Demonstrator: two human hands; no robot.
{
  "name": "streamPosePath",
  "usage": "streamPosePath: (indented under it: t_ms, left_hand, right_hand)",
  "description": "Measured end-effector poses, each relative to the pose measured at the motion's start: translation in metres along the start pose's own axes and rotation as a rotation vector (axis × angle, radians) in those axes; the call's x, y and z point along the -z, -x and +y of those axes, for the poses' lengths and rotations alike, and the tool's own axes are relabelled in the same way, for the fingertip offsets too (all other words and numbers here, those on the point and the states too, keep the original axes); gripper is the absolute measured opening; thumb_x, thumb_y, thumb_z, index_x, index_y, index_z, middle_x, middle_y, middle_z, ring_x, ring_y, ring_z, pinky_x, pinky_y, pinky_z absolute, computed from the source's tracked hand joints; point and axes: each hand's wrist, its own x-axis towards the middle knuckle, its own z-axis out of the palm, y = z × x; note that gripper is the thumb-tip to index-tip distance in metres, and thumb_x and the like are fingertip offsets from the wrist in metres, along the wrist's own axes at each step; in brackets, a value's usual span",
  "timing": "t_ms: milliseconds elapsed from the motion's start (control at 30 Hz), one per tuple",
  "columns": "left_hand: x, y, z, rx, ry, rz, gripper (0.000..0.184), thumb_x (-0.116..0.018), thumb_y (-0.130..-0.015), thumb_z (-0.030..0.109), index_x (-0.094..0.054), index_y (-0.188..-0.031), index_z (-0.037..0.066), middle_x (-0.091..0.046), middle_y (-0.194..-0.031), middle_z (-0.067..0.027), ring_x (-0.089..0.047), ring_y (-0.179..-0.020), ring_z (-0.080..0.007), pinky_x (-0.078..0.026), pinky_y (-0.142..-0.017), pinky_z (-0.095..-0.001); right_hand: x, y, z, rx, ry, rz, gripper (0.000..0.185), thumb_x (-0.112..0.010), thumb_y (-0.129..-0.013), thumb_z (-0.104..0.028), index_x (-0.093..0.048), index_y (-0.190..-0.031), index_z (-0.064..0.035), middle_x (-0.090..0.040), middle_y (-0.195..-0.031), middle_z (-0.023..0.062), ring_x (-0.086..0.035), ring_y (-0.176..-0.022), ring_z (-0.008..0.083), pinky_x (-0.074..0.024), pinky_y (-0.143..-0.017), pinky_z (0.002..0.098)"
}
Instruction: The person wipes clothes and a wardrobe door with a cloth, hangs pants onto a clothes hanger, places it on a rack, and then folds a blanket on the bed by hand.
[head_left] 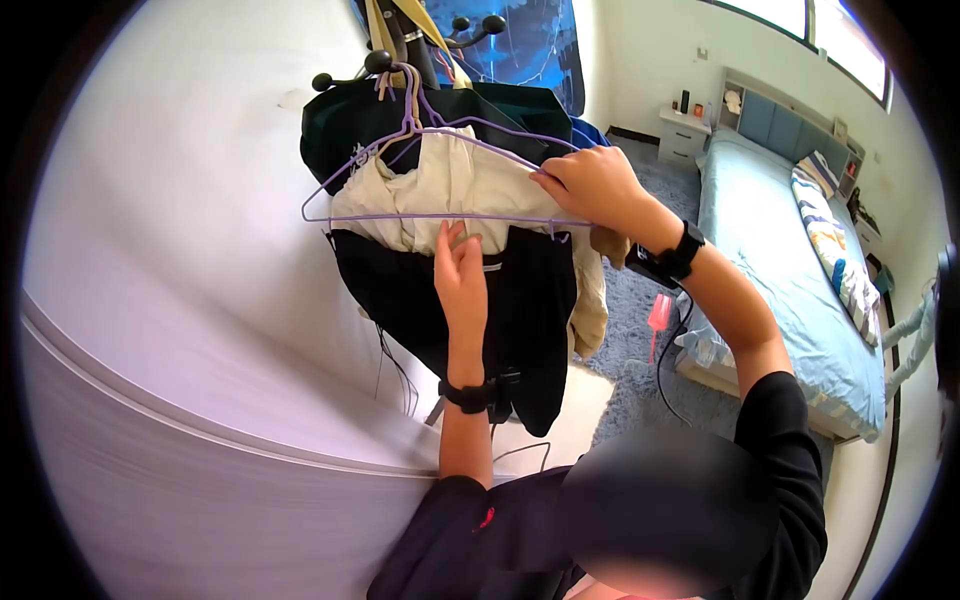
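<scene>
A purple clothes hanger (375, 216) hangs from the coat rack (378, 62), in front of other clothes. Below its lower bar is a black garment (520, 310), with a small pale label near its top edge. Behind the hanger shows a cream garment (450, 175). My right hand (600, 190) is closed around the hanger's right arm. Under the middle of the lower bar, my left hand (463, 275) is raised in front of the black garment, fingers stretched upward and apart. Whether its fingertips touch the bar I cannot tell.
Dark green clothing (325, 130) hangs farther back on the rack. A pale cabinet (250, 490) curves along the left. Rightward stand a bed (750, 240) and a white nightstand (683, 135). On the grey rug (620, 385) is a pink dustpan-like item (659, 312); a cable runs near my right arm.
</scene>
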Motion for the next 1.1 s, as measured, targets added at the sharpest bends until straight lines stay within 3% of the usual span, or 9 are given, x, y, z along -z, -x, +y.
streamPosePath:
  t_ms: [33,333,433,600,667,733,967,1033,1100]
  left_hand:
    - [-0.008,-0.012,0.026,0.198,0.388,-0.012,0.046,-0.044,-0.092,0.017,-0.031,-0.126,-0.01,-0.052,-0.107,-0.0151,-0.057,-0.086,-0.019,-0.046,-0.08,-0.0274]
    - [-0.029,-0.033,0.063,0.077,0.531,-0.097,0.045,-0.041,-0.091,0.012,-0.027,-0.129,-0.009,-0.055,-0.104,-0.0233,-0.061,-0.088,-0.0257,-0.049,-0.079,-0.0297]
    - [-0.019,-0.011,0.079,0.169,0.438,-0.39,0.042,-0.043,-0.09,0.009,-0.033,-0.129,-0.005,-0.057,-0.108,-0.0199,-0.061,-0.09,-0.0244,-0.048,-0.081,-0.0302]
    - [0.025,0.026,0.043,-0.349,-0.418,0.256,0.04,-0.055,-0.085,0.011,-0.043,-0.12,-0.003,-0.052,-0.113,-0.0153,-0.049,-0.106,-0.0243,-0.038,-0.094,-0.0355]
    - [0.024,0.031,-0.001,-0.143,-0.256,0.123,0.057,-0.067,-0.078,0.025,-0.042,-0.12,-0.004,-0.049,-0.115,-0.0173,-0.045,-0.111,-0.0285,-0.032,-0.098,-0.0341]
    - [0.008,0.038,-0.019,0.009,-0.285,-0.036,0.045,-0.061,-0.083,0.025,-0.047,-0.113,-0.005,-0.055,-0.103,-0.0144,-0.051,-0.098,-0.0275,-0.038,-0.09,-0.0323]
    - [-0.05,0.038,-0.02,0.014,-0.538,-0.38,0.028,-0.05,-0.091,0.023,-0.056,-0.098,-0.004,-0.059,-0.083,-0.0027,-0.052,-0.071,-0.0169,-0.042,-0.069,-0.0285]
    - [-0.073,0.044,-0.033,0.389,0.512,-0.425,0.024,-0.05,-0.091,0.021,-0.057,-0.098,-0.001,-0.06,-0.089,-0.0024,-0.054,-0.076,-0.0133,-0.043,-0.071,-0.0246]
    - [-0.096,0.057,-0.026,0.459,0.636,-0.423,0.023,-0.049,-0.091,0.02,-0.057,-0.097,0.0,-0.06,-0.092,-0.0027,-0.056,-0.079,-0.0118,-0.044,-0.073,-0.0232]
  right_hand:
    - [0.001,0.002,-0.005,0.022,-0.008,0.137,0.03,-0.051,-0.084,-0.035,-0.061,-0.068,-0.0115,-0.058,-0.056,0.0062,-0.058,-0.053,0.0244,-0.0439,-0.047,0.0349]
    - [0.057,0.013,0.019,-0.021,0.025,0.44,0.024,-0.058,-0.081,-0.032,-0.066,-0.072,-0.012,-0.058,-0.057,0.0057,-0.057,-0.049,0.0241,-0.0426,-0.043,0.0326]
    - [0.073,0.059,0.025,-0.081,0.087,0.461,0.015,-0.064,-0.077,-0.024,-0.066,-0.075,-0.0099,-0.061,-0.06,0.0049,-0.058,-0.05,0.0199,-0.0435,-0.046,0.0281]
    - [0.082,0.166,0.034,-0.14,0.214,0.585,0.011,-0.071,-0.07,-0.017,-0.065,-0.071,-0.0082,-0.055,-0.052,0.0031,-0.054,-0.044,0.0164,-0.0393,-0.042,0.0255]
    - [0.096,0.202,0.032,-0.206,0.265,0.556,0.01,-0.071,-0.071,-0.016,-0.065,-0.072,-0.0076,-0.053,-0.05,0.0024,-0.051,-0.043,0.0149,-0.037,-0.042,0.0251]
    - [0.109,0.227,0.032,-0.231,0.297,0.551,0.01,-0.071,-0.072,-0.015,-0.065,-0.072,-0.0072,-0.052,-0.05,0.0019,-0.049,-0.042,0.0141,-0.0353,-0.042,0.0243]
    - [0.16,0.292,0.055,-0.248,0.51,0.5,0.012,-0.07,-0.074,-0.02,-0.066,-0.075,-0.0083,-0.052,-0.051,0.0006,-0.048,-0.042,0.0125,-0.035,-0.041,0.0217]
    - [0.178,0.32,0.059,-0.264,0.541,0.469,0.012,-0.07,-0.074,-0.02,-0.066,-0.075,-0.0082,-0.053,-0.052,0.0009,-0.049,-0.043,0.0129,-0.0358,-0.041,0.0219]
    - [0.193,0.346,0.064,-0.293,0.484,0.405,0.011,-0.069,-0.075,-0.017,-0.065,-0.077,-0.0068,-0.055,-0.054,0.0027,-0.052,-0.045,0.015,-0.0375,-0.044,0.0228]
